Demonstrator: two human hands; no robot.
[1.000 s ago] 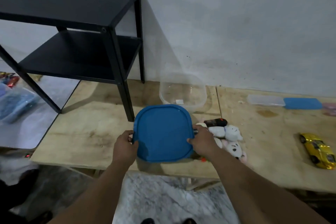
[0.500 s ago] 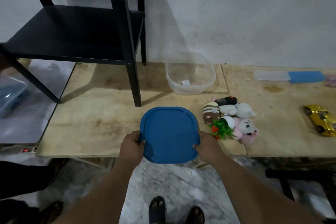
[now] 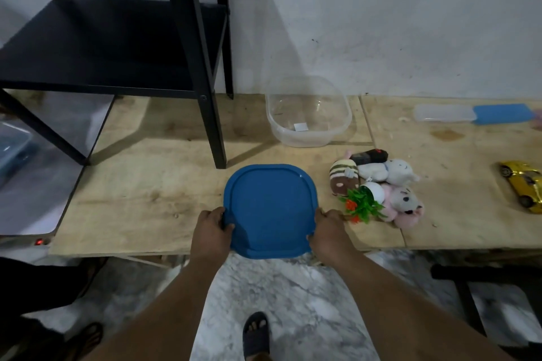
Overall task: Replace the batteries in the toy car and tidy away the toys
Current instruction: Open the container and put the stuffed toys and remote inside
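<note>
One large blue lid (image 3: 269, 211) and one clear tub (image 3: 308, 114). Four plush toys (image 3: 390, 171), as far as the heap lets me count. One small potted plant (image 3: 365, 202), one black remote (image 3: 369, 156), one gold toy car (image 3: 525, 189). Two flat lids lie far right: one clear (image 3: 443, 112), one blue (image 3: 503, 114). One black shelf unit (image 3: 117, 47).

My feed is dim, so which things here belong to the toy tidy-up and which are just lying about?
Job:
blue lid, held by left hand and right hand
clear tub
plush toys
yellow toy car
black remote

Lying about:
black shelf unit
small flat containers
</note>
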